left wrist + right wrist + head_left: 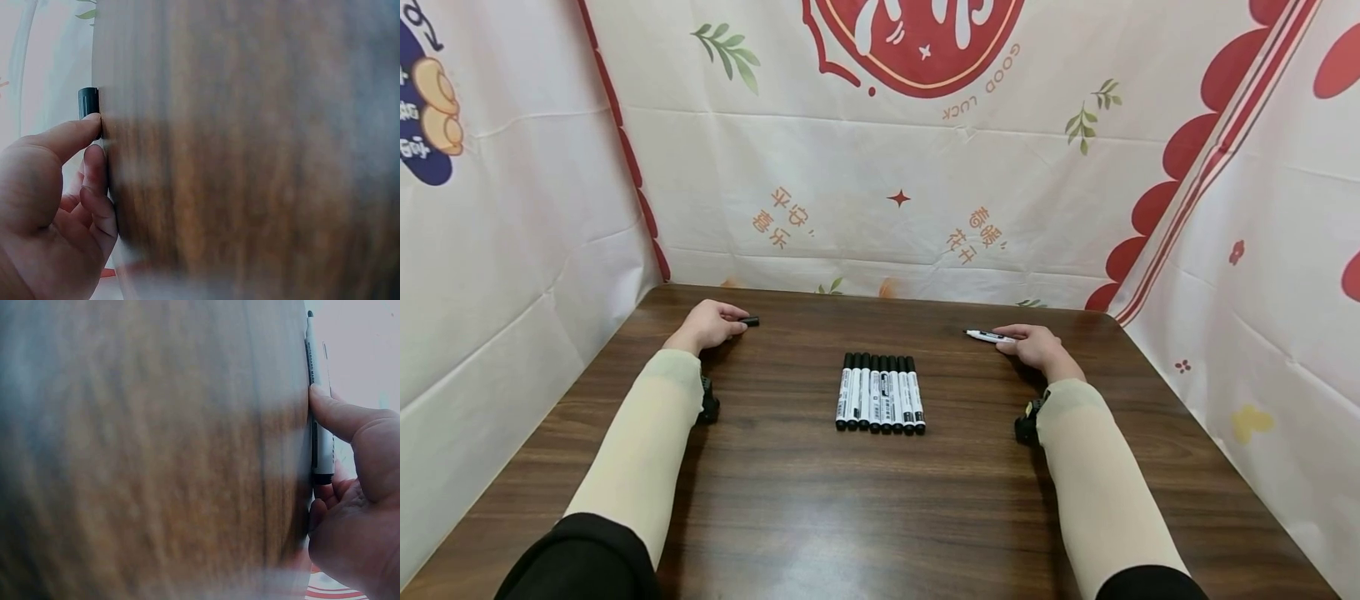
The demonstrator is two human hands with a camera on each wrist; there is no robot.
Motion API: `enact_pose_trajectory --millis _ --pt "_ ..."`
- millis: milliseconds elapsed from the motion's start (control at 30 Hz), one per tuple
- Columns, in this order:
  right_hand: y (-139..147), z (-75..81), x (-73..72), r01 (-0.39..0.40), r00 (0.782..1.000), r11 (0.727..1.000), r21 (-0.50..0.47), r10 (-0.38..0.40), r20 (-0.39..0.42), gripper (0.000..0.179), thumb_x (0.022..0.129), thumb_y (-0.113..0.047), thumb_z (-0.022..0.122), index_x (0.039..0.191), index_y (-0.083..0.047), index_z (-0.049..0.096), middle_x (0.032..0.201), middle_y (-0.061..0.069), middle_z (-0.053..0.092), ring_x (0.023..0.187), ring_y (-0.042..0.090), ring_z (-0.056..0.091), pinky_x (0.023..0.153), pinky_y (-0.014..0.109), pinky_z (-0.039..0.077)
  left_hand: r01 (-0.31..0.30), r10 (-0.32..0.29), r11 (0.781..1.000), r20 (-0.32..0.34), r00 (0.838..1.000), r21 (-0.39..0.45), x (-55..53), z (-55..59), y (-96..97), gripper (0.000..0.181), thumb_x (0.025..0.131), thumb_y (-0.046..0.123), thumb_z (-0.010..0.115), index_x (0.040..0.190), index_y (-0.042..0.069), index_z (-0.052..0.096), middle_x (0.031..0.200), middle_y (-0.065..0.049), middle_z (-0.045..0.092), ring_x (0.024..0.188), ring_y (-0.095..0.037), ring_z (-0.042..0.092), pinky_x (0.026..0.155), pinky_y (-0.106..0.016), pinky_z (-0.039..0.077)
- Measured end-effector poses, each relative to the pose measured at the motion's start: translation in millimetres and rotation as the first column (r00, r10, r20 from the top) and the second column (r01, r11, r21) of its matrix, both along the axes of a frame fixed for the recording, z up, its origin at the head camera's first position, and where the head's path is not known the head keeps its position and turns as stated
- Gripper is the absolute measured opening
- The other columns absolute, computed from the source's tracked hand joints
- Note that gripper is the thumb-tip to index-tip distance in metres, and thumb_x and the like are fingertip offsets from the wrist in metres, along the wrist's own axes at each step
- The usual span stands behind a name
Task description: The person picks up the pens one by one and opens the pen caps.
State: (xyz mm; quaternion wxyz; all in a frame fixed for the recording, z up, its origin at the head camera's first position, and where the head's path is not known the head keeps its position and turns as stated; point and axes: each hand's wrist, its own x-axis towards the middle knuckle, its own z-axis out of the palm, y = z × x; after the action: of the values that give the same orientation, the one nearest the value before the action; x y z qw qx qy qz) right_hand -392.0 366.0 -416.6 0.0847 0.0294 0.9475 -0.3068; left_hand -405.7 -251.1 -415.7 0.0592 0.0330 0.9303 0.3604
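At the back left of the table my left hand [709,326] pinches a black marker cap [750,321] between thumb and fingers. The left wrist view shows the cap [89,103] poking out past the thumb, low at the tabletop. Across the table, my right hand [1036,347] holds an uncapped white whiteboard marker [988,336], its dark tip pointing left. In the right wrist view the thumb lies along the marker's white barrel [322,450], and the black end sits near the curled fingers. Between the hands lies a row of several capped white markers [881,393], black caps facing away.
The brown wooden table [820,508] reaches back to a printed white cloth [850,150]. Similar cloth hangs along the left [527,250] and right [1247,275] sides. Small black wrist cameras [1028,421] sit under both forearms.
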Motion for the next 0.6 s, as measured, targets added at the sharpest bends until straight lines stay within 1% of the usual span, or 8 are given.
enact_pose_trajectory --millis 100,233,367,500,600 --pt "0.7 -1.0 -0.6 -0.001 1.000 1.000 -0.009 0.001 -0.002 0.050 0.113 -0.034 0.062 0.159 -0.015 0.059 0.172 0.031 0.036 0.161 0.064 0.005 0.127 0.080 0.004 0.002 -0.002 1.000 -0.003 1.000 0.003 1.5 0.8 0.2 0.038 0.110 0.018 0.067 0.145 0.004 0.071 0.127 -0.020 0.075 0.102 -0.024 0.066 0.080 -0.029 0.050" --pt "0.9 -0.6 0.1 0.001 1.000 1.000 -0.026 -0.001 -0.005 0.052 0.113 -0.034 0.063 0.161 -0.015 0.057 0.173 0.030 0.036 0.163 0.063 0.002 0.127 0.080 0.002 0.006 -0.006 1.000 -0.003 1.000 0.006 2.1 1.9 -0.1 0.038 0.110 0.018 0.068 0.145 0.003 0.070 0.129 -0.021 0.075 0.102 -0.024 0.066 0.081 -0.029 0.050" --pt "0.9 0.7 1.8 0.008 1.000 0.999 -0.049 -0.008 -0.004 0.054 0.112 -0.033 0.064 0.162 -0.015 0.055 0.173 0.030 0.037 0.163 0.061 0.003 0.128 0.078 0.004 0.015 -0.015 1.000 -0.002 1.000 0.008 0.5 1.5 -1.6 0.040 0.109 0.017 0.069 0.146 0.003 0.069 0.125 -0.019 0.075 0.101 -0.024 0.068 0.080 -0.029 0.051" --pt "1.8 1.5 3.3 0.001 1.000 0.998 -0.063 -0.002 -0.005 0.056 0.112 -0.032 0.064 0.164 -0.014 0.052 0.173 0.030 0.037 0.164 0.059 0.006 0.129 0.077 0.006 0.027 -0.027 1.000 -0.006 1.000 0.012 -0.7 1.1 -3.5 0.041 0.107 0.015 0.071 0.146 0.003 0.069 0.115 -0.015 0.075 0.097 -0.023 0.067 0.079 -0.030 0.052" --pt "3.0 0.9 4.4 -0.008 1.000 0.998 -0.068 0.007 -0.009 0.057 0.112 -0.031 0.064 0.165 -0.013 0.051 0.173 0.030 0.037 0.164 0.057 0.015 0.130 0.075 0.012 0.039 -0.039 0.999 -0.009 0.999 0.019 0.7 1.7 -5.1 0.043 0.107 0.014 0.072 0.148 0.001 0.067 0.110 -0.013 0.074 0.095 -0.023 0.067 0.079 -0.030 0.052"
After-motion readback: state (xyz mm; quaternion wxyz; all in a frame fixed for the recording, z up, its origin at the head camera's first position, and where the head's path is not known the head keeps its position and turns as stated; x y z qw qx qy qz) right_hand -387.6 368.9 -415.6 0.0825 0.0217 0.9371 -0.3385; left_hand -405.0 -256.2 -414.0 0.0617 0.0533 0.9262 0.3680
